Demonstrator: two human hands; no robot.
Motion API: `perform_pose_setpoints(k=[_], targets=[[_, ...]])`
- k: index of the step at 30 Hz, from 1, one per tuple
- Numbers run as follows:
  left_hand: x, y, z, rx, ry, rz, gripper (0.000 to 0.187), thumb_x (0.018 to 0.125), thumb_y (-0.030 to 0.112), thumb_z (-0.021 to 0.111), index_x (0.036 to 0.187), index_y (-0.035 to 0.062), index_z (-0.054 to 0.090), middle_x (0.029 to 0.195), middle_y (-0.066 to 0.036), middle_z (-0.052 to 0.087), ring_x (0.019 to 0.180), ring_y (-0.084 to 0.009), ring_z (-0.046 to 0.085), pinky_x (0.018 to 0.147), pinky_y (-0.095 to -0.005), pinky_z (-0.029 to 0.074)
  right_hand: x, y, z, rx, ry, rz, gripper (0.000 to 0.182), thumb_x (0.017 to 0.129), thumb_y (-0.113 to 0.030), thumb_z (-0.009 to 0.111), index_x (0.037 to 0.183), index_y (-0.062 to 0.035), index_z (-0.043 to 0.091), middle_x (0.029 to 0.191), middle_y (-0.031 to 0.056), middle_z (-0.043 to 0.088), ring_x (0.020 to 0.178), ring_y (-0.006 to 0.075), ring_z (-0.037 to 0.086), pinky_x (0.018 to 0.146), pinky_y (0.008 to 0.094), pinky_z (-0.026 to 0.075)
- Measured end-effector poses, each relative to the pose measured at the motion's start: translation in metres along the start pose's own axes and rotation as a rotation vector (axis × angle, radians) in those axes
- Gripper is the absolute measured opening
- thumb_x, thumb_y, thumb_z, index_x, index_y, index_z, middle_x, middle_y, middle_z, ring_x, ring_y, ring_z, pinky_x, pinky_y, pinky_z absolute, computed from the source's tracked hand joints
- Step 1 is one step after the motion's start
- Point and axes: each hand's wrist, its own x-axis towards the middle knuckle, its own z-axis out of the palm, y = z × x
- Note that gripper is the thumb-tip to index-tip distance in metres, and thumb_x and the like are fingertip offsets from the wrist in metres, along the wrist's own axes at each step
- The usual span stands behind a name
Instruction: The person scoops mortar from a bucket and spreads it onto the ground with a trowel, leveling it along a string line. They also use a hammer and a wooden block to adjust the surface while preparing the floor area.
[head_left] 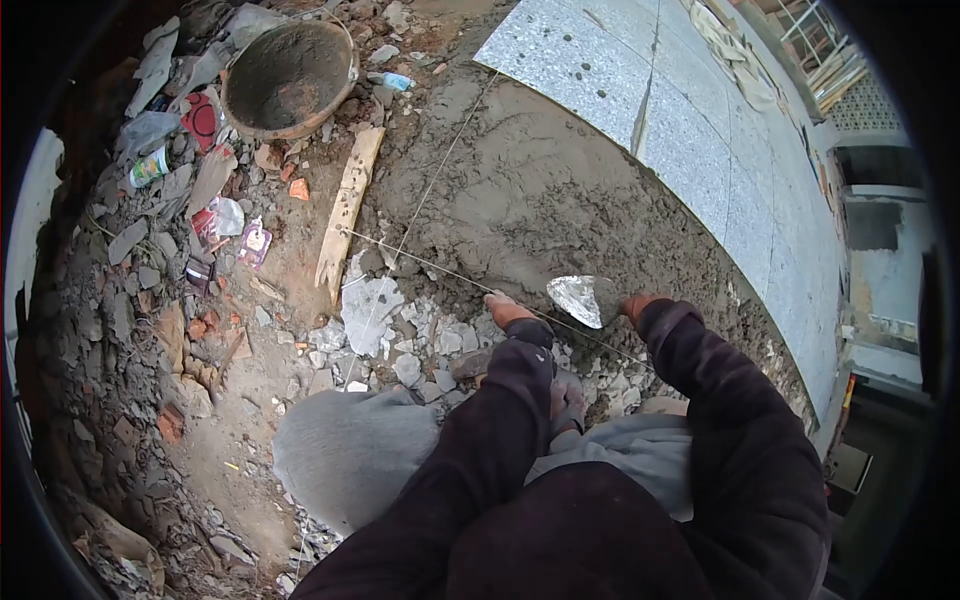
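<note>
My right hand (641,306) is closed around the handle end of a trowel, most of which is hidden. The trowel's shiny, mortar-smeared blade (577,299) points left, just above the wet mortar (540,180). At the mortar's near edge, my left hand (508,309) has its fingers closed at a thin taut string (430,267). The string runs from a wooden plank (350,210) past my hand toward the lower right. Grey speckled tiles (590,70) border the mortar on the upper right.
A mortar-coated basin (290,80) with a wire handle stands at the upper left. Rubble, broken bricks (170,422) and litter cover the left side. A second string (447,157) crosses the mortar from a tile corner. Stone chips (408,370) lie before my knees.
</note>
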Motion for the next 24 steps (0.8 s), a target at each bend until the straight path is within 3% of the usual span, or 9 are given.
perform_pose_setpoints(k=[4, 7, 9, 10, 13, 14, 16, 20, 24], targets=[[0.005, 0.01, -0.009, 0.177, -0.055, -0.034, 0.073, 0.081, 0.054, 0.024, 0.134, 0.006, 0.011, 0.139, -0.01, 0.012, 0.128, -0.0217, 0.013, 0.103, -0.032, 0.006, -0.048, 0.044, 0.028, 0.043, 0.072, 0.087, 0.026, 0.079, -0.017, 0.04, 0.1, -0.0122, 0.054, 0.09, 0.0152, 0.059, 0.086, 0.0315, 0.057, 0.07, 0.0411, 0.046], [-0.017, 0.018, -0.014, 0.495, 0.038, 0.079, 0.067, 0.082, 0.05, 0.033, 0.131, 0.0053, 0.02, 0.134, -0.012, 0.024, 0.121, -0.0252, 0.026, 0.098, -0.0417, 0.018, -0.132, 0.092, 0.058, 0.162, 0.143, 0.3, 0.024, 0.075, -0.015, 0.044, 0.096, -0.0117, 0.055, 0.085, 0.014, 0.06, 0.082, 0.0309, 0.058, 0.066, 0.0411, 0.046], [-0.013, 0.01, -0.033, 0.732, 0.218, 0.308, 0.062, 0.082, 0.044, 0.043, 0.118, -0.0058, 0.033, 0.116, -0.023, 0.042, 0.101, -0.0309, 0.047, 0.086, -0.0372, 0.037, -0.208, 0.111, 0.086, 0.282, 0.179, 0.501, 0.022, 0.073, -0.014, 0.047, 0.093, -0.0112, 0.056, 0.081, 0.0132, 0.06, 0.079, 0.03, 0.059, 0.064, 0.0406, 0.046], [-0.015, 0.014, -0.034, 0.924, 0.299, 0.197, 0.062, 0.08, 0.044, 0.046, 0.114, -0.0068, 0.036, 0.11, -0.023, 0.047, 0.092, -0.0311, 0.052, 0.079, -0.0395, 0.042, -0.242, 0.12, 0.102, 0.319, 0.175, 0.589, 0.02, 0.073, -0.013, 0.047, 0.091, -0.0111, 0.057, 0.079, 0.0128, 0.061, 0.078, 0.0292, 0.059, 0.063, 0.0403, 0.046], [-0.006, -0.006, -0.071, 1.139, 0.285, 0.276, 0.045, 0.081, 0.034, 0.049, 0.103, -0.0047, 0.042, 0.094, -0.019, 0.052, 0.076, -0.0281, 0.054, 0.065, -0.0381, 0.046, -0.325, 0.135, 0.155, 0.368, 0.081, 0.829, 0.016, 0.072, -0.013, 0.049, 0.085, -0.0121, 0.059, 0.076, 0.0106, 0.061, 0.076, 0.0272, 0.06, 0.06, 0.0381, 0.045], [-0.03, -0.013, -0.069, 1.309, 0.169, 0.192, 0.037, 0.083, 0.03, 0.046, 0.101, -0.0031, 0.042, 0.088, -0.014, 0.051, 0.074, -0.0235, 0.052, 0.062, -0.0335, 0.045, -0.341, 0.139, 0.175, 0.349, 0.024, 0.864, 0.015, 0.072, -0.013, 0.049, 0.083, -0.0125, 0.06, 0.075, 0.0099, 0.061, 0.076, 0.0268, 0.06, 0.06, 0.037, 0.045], [-0.055, -0.033, -0.082, 1.606, -0.306, 0.39, 0.034, 0.085, 0.028, 0.043, 0.102, -0.0015, 0.043, 0.084, -0.01, 0.051, 0.071, -0.0183, 0.051, 0.06, -0.0289, 0.044, -0.349, 0.142, 0.221, 0.329, -0.111, 0.902, 0.015, 0.075, -0.015, 0.046, 0.078, -0.0137, 0.062, 0.074, 0.0073, 0.062, 0.075, 0.0231, 0.061, 0.063, 0.0359, 0.043], [-0.129, -0.084, -0.055, 1.755, -1.128, -0.348, 0.038, 0.084, 0.024, 0.051, 0.111, -0.0008, 0.04, 0.091, -0.008, 0.051, 0.08, -0.0131, 0.051, 0.067, -0.0254, 0.043, -0.302, 0.138, 0.333, 0.303, -0.193, 0.845, 0.019, 0.078, -0.018, 0.043, 0.076, -0.0149, 0.062, 0.074, 0.0047, 0.062, 0.072, 0.0192, 0.06, 0.068, 0.0363, 0.04], [-0.172, -0.145, -0.047, 1.982, -1.759, -0.753, 0.072, 0.078, 0.03, 0.06, 0.129, -0.0006, 0.019, 0.117, -0.018, 0.044, 0.099, -0.0213, 0.049, 0.081, -0.0321, 0.042, -0.244, 0.119, 0.403, 0.267, 0.272, 0.796, 0.02, 0.078, -0.019, 0.042, 0.076, -0.016, 0.061, 0.072, 0.0029, 0.061, 0.072, 0.0195, 0.059, 0.069, 0.0346, 0.039]])
